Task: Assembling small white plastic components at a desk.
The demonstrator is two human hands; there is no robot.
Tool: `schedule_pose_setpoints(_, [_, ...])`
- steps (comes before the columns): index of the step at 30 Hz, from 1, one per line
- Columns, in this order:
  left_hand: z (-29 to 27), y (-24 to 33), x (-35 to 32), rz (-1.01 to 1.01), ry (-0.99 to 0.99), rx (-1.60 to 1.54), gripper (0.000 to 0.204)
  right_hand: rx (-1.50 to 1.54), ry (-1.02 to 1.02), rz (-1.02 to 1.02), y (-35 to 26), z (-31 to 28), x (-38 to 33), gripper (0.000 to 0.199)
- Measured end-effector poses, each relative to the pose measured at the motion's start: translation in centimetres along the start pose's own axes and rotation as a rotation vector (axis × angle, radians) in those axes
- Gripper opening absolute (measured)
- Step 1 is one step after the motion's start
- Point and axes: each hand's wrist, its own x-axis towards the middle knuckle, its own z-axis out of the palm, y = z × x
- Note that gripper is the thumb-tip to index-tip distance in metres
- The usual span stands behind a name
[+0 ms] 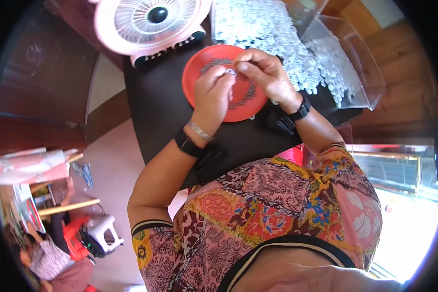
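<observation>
So there's a dark table (160, 112), with a pink fan (153, 19) at its far edge, behind the red plate (199, 73). Right of the plate sits a heap of small silvery pieces (272, 34). Over the plate, left hand (211, 95) and right hand (263, 70) both pinch 1 tiny silvery piece (231, 72); too small to tell which way it points.

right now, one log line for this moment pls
left hand pinching small silver piece | right hand on same piece | over red plate with dark rings | clear pieces heap behind | pink fan beside
</observation>
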Motion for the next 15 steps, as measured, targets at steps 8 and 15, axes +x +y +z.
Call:
schedule_pose_setpoints(8, [-0.4,0.1,0.0,-0.045,-0.042,0.028,0.019,-0.176,-0.060,-0.013,0.1,-0.3,0.4,0.010])
schedule_pose_setpoints(15, [-0.4,0.4,0.3,-0.164,-0.096,0.041,0.020,-0.357,-0.116,-0.052,0.0,-1.5,0.6,0.012])
